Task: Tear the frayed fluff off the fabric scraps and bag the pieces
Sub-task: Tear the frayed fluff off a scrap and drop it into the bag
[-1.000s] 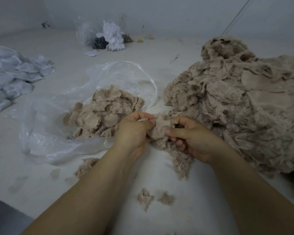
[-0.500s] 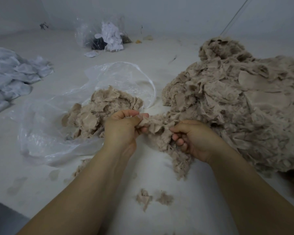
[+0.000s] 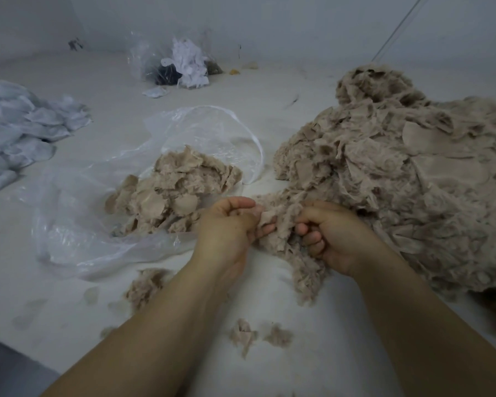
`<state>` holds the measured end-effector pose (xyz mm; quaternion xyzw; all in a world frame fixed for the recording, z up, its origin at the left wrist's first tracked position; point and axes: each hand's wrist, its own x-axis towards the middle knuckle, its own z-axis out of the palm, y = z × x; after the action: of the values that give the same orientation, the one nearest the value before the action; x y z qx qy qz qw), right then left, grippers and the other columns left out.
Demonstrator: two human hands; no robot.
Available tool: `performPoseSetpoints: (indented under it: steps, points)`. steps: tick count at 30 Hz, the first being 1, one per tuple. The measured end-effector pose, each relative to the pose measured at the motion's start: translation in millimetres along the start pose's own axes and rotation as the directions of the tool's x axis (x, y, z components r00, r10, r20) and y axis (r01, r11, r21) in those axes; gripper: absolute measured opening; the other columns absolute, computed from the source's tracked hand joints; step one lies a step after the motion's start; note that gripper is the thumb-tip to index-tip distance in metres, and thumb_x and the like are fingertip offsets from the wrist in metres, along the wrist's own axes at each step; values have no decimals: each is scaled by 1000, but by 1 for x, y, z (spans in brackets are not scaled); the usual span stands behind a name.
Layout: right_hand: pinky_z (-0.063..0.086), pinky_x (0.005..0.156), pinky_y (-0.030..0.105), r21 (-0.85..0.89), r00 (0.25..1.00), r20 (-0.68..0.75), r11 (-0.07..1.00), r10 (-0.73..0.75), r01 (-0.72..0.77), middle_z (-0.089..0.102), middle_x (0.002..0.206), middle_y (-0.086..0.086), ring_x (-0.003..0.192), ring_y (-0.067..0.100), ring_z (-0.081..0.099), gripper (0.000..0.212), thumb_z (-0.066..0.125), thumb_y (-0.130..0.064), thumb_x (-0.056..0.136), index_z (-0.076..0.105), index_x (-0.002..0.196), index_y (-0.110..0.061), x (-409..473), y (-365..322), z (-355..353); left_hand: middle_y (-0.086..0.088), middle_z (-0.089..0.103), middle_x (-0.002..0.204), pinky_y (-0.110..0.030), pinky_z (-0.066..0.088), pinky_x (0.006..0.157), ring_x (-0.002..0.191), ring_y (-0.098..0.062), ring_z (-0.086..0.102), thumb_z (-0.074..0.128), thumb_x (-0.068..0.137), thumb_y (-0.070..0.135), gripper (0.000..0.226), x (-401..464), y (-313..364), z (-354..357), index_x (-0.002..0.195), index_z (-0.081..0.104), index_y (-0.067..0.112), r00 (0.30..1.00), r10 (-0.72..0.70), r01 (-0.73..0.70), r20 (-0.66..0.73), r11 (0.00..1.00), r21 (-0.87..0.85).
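Note:
My left hand (image 3: 226,224) and my right hand (image 3: 330,233) both grip one beige fabric scrap (image 3: 278,222) between them, close together at the middle of the white surface. Frayed fluff (image 3: 304,267) hangs down from that scrap below my right hand. A clear plastic bag (image 3: 103,213) lies open to the left, with a heap of torn beige pieces (image 3: 178,190) in its mouth. A large pile of beige scraps (image 3: 398,173) fills the right side, touching the scrap I hold.
Small beige bits (image 3: 244,336) and a fluff clump (image 3: 146,285) lie on the white surface (image 3: 312,353) near my forearms. Pale blue-white fabric pieces (image 3: 20,130) are heaped at the far left. Another clear bag with white and dark scraps (image 3: 184,64) stands at the back wall.
My hands pulled apart half a second ago, stretching the scrap, and have now come back close together. The scrap is bunched between them again.

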<state>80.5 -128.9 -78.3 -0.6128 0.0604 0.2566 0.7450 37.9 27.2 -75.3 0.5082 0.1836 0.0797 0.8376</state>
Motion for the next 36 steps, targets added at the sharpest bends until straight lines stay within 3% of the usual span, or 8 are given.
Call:
performPoseSetpoints:
  steps: [5, 9, 15, 19, 25, 27, 31, 36]
  points:
    - [17, 33, 8, 76, 987, 123, 993, -99, 90, 41, 46, -2, 32, 4, 24, 31, 43, 4, 87, 54, 73, -21, 0, 1, -5, -23, 58, 103, -29, 59, 66, 88, -33, 66, 53, 89, -19, 21, 5, 7, 4, 92, 56, 1, 988, 139, -147, -68, 982, -116]
    - [20, 33, 11, -2, 974, 148, 985, -170, 172, 42, 44, 0, 31, 5, 26, 41, 43, 2, 87, 72, 64, -16, -1, 2, -5, -19, 63, 89, -29, 59, 64, 72, -23, 73, 56, 88, -17, 18, 3, 11, 1, 85, 56, 1, 991, 136, -136, -15, 984, -113]
    - [22, 34, 14, -102, 977, 187, 987, -105, 126, 51, 51, 1, 35, 5, 31, 32, 72, -54, 68, 74, 65, -22, -3, 1, -1, -13, 62, 55, -24, 47, 41, 44, -20, 60, 68, 85, 0, 7, -2, 8, -1, 81, 63, -1, 991, -3, -21, 130, 983, 181]
    - [24, 33, 15, -50, 988, 141, 996, -65, 73, 50, 52, 0, 36, 4, 33, 32, 68, -29, 84, 61, 56, -17, -3, 2, 0, -7, 56, 51, -18, 33, 34, 32, -16, 48, 73, 84, 11, 13, -4, 7, -1, 80, 65, 1, 985, -75, 25, 152, 951, 307]
    - [23, 32, 15, 68, 995, 102, 997, 17, -24, 51, 53, 2, 36, 5, 34, 19, 62, -15, 90, 57, 71, -12, -4, -2, -3, -9, 55, 48, -18, 32, 32, 31, -17, 47, 66, 88, 3, 25, -5, 21, -16, 63, 63, 5, 973, -103, 25, 207, 936, 350]
    - [24, 32, 15, 71, 994, 107, 997, 13, -21, 51, 53, 3, 36, 5, 34, 18, 62, -13, 90, 58, 72, -12, -4, -2, -4, -12, 57, 51, -20, 36, 33, 32, -19, 50, 66, 86, -4, 30, -3, 34, -29, 58, 66, 9, 902, -234, 17, 363, 859, 511]
    - [25, 33, 16, -23, 989, 144, 999, -37, 41, 52, 50, 3, 35, 6, 34, 38, 63, -10, 88, 63, 51, -18, -5, 0, -1, -30, 68, 85, -23, 50, 40, 48, -22, 65, 81, 73, 5, 18, -8, 55, -39, 90, 77, 10, 617, -578, -64, 534, 640, 766]
    - [24, 34, 17, -116, 979, 194, 990, -61, 84, 51, 50, 2, 36, 6, 32, 32, 68, -13, 85, 61, 53, -16, -6, 1, -3, -10, 60, 57, -18, 26, 34, 31, -17, 42, 80, 52, 56, 54, -1, 44, -16, 70, 67, 7, 923, -215, -64, 320, 733, 677]
